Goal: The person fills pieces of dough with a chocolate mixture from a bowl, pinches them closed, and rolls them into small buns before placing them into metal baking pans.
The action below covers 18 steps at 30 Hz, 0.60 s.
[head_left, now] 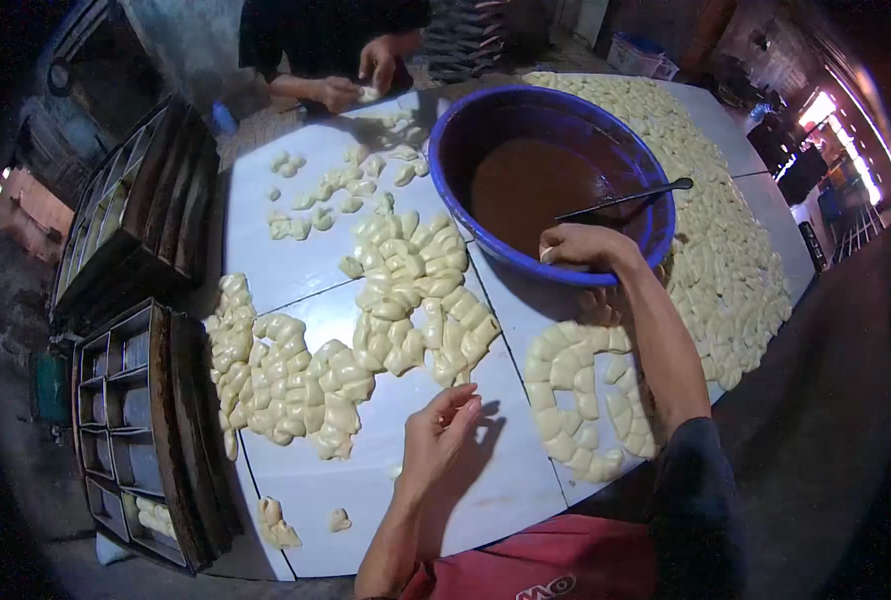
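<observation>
Item: right hand (587,246), grip curled at blue tub (490,238), contents impossible to tell; left hand (441,428), grip loosely parted, bare; dough pieces (300,375) lay across counter (365,490); step apparently reaching to brown mixture (525,190), next calling for a clean lift.

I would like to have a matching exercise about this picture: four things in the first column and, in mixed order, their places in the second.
Things
1. wearer's right hand
2. wearer's left hand
3. dark tool
4. divided trays

Places
A. stacked beside the white tabletop, at the picture's left
B. lying across the blue tub, partly over its brown contents
C. over a bare part of the tabletop, in the lower middle of the picture
D. at the tub's near edge

Right pairs: 1-D, 2-C, 3-B, 4-A
</observation>
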Available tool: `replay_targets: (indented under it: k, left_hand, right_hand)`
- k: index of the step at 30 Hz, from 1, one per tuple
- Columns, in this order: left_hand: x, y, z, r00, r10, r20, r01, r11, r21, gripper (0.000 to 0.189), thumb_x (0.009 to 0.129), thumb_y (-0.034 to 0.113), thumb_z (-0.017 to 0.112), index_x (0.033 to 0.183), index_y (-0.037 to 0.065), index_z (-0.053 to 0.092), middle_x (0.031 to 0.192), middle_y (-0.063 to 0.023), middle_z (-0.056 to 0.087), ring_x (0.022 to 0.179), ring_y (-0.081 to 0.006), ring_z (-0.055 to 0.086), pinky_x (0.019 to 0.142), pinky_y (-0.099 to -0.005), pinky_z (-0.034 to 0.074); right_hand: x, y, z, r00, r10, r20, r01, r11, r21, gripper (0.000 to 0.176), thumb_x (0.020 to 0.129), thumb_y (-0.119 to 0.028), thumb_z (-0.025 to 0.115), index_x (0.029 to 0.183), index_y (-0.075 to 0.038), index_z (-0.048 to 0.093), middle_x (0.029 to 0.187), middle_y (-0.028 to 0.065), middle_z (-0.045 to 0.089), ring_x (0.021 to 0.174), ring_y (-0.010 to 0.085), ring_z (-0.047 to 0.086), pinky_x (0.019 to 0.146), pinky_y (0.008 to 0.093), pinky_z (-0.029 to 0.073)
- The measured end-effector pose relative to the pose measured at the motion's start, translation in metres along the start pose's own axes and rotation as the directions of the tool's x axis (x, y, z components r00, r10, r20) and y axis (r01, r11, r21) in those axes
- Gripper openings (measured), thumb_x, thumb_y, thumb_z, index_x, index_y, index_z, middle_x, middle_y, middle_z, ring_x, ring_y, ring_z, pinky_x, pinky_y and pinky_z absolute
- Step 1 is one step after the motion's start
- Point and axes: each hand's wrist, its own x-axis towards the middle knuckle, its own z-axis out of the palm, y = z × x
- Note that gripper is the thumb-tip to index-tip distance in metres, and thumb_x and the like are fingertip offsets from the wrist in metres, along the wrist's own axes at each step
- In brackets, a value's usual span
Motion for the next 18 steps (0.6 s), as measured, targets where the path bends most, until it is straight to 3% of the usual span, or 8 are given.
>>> replay_targets:
  k: [1, 3, 6, 8, 12, 13, 16, 18]
  left_hand:
    - [0.0, 0.0, 0.0, 1.0, -0.007, -0.004, 0.007, 1.0, 0.012, 0.035, 0.1, 0.017, 0.065, 0.128, -0.004, 0.063, 0.115, -0.0128, 0.071, 0.103, -0.0161, 0.067, 0.093, -0.0296, 0.052]
    - [0.006, -0.003, 0.003, 1.0, 0.019, 0.017, -0.019, 1.0, -0.015, 0.035, 0.1, 0.018, 0.065, 0.129, -0.002, 0.063, 0.115, -0.0124, 0.071, 0.104, -0.0161, 0.067, 0.092, -0.03, 0.053]
    - [0.017, 0.007, 0.009, 0.996, 0.065, 0.053, -0.065, 0.998, -0.003, 0.038, 0.1, 0.021, 0.065, 0.13, -0.003, 0.062, 0.117, -0.0122, 0.071, 0.106, -0.018, 0.068, 0.09, -0.0329, 0.054]
    - [0.03, 0.007, 0.02, 0.986, 0.151, 0.064, -0.146, 0.986, -0.083, 0.04, 0.101, 0.024, 0.063, 0.132, -0.003, 0.061, 0.12, -0.0124, 0.07, 0.106, -0.0198, 0.068, 0.09, -0.0343, 0.055]
    - [0.038, 0.039, 0.042, 0.987, 0.154, 0.053, -0.117, 0.897, -0.426, 0.053, 0.105, 0.041, 0.053, 0.138, 0.0, 0.056, 0.133, -0.0105, 0.063, 0.122, -0.0223, 0.061, 0.096, -0.0384, 0.052]
    - [0.042, 0.035, 0.045, 0.986, 0.157, 0.05, -0.1, 0.813, -0.573, 0.052, 0.105, 0.044, 0.053, 0.136, 0.002, 0.057, 0.129, -0.0075, 0.064, 0.122, -0.0205, 0.06, 0.099, -0.0412, 0.05]
    - [0.03, 0.025, 0.029, 0.989, 0.122, 0.081, -0.037, 0.743, -0.669, 0.045, 0.105, 0.041, 0.054, 0.129, 0.004, 0.06, 0.122, -0.0049, 0.065, 0.114, -0.019, 0.062, 0.1, -0.043, 0.049]
    - [0.023, 0.001, 0.009, 0.999, 0.047, -0.002, -0.036, 0.75, -0.66, 0.034, 0.101, 0.034, 0.062, 0.118, 0.005, 0.065, 0.104, -0.0041, 0.069, 0.097, -0.0163, 0.066, 0.092, -0.0353, 0.053]
  right_hand:
    - [-0.003, -0.008, -0.003, 0.999, 0.031, 0.021, -0.031, 0.999, -0.028, 0.023, 0.092, -0.027, 0.067, 0.097, -0.005, 0.066, 0.08, 0.0006, 0.062, 0.073, 0.0112, 0.057, 0.065, 0.03, 0.046]
    - [-0.013, -0.012, -0.003, 0.986, -0.123, -0.111, 0.155, 0.921, 0.357, 0.022, 0.093, -0.026, 0.068, 0.097, -0.005, 0.064, 0.08, 0.0001, 0.062, 0.071, 0.0097, 0.057, 0.063, 0.0282, 0.046]
    - [-0.026, -0.027, 0.012, 0.934, -0.109, -0.34, 0.34, 0.569, 0.749, 0.017, 0.096, -0.022, 0.068, 0.101, -0.007, 0.062, 0.084, 0.0006, 0.064, 0.069, 0.0091, 0.06, 0.061, 0.0249, 0.049]
    - [-0.048, -0.051, 0.017, 0.91, -0.106, -0.402, 0.41, 0.379, 0.83, 0.016, 0.096, -0.021, 0.067, 0.103, -0.007, 0.062, 0.087, 0.0006, 0.066, 0.075, 0.0092, 0.064, 0.066, 0.0234, 0.051]
    - [-0.071, -0.093, 0.072, 0.895, -0.087, -0.438, 0.446, 0.103, 0.889, 0.017, 0.099, -0.02, 0.064, 0.108, -0.007, 0.06, 0.09, 0.0, 0.065, 0.075, 0.0082, 0.065, 0.067, 0.0238, 0.054]
    - [-0.072, -0.097, 0.09, 0.892, -0.098, -0.441, 0.448, 0.064, 0.892, 0.016, 0.101, -0.019, 0.063, 0.11, -0.007, 0.059, 0.094, 0.0003, 0.065, 0.079, 0.0072, 0.064, 0.069, 0.0228, 0.055]
    - [-0.07, -0.108, 0.148, 0.898, -0.023, -0.44, 0.439, -0.037, 0.898, 0.01, 0.101, -0.016, 0.061, 0.105, -0.007, 0.058, 0.093, -0.0008, 0.063, 0.08, 0.0075, 0.062, 0.068, 0.0217, 0.05]
    - [-0.074, -0.1, 0.178, 0.915, -0.046, -0.401, 0.397, -0.072, 0.915, 0.016, 0.096, -0.012, 0.063, 0.11, -0.007, 0.057, 0.099, 0.0, 0.064, 0.089, 0.0077, 0.063, 0.079, 0.0249, 0.053]
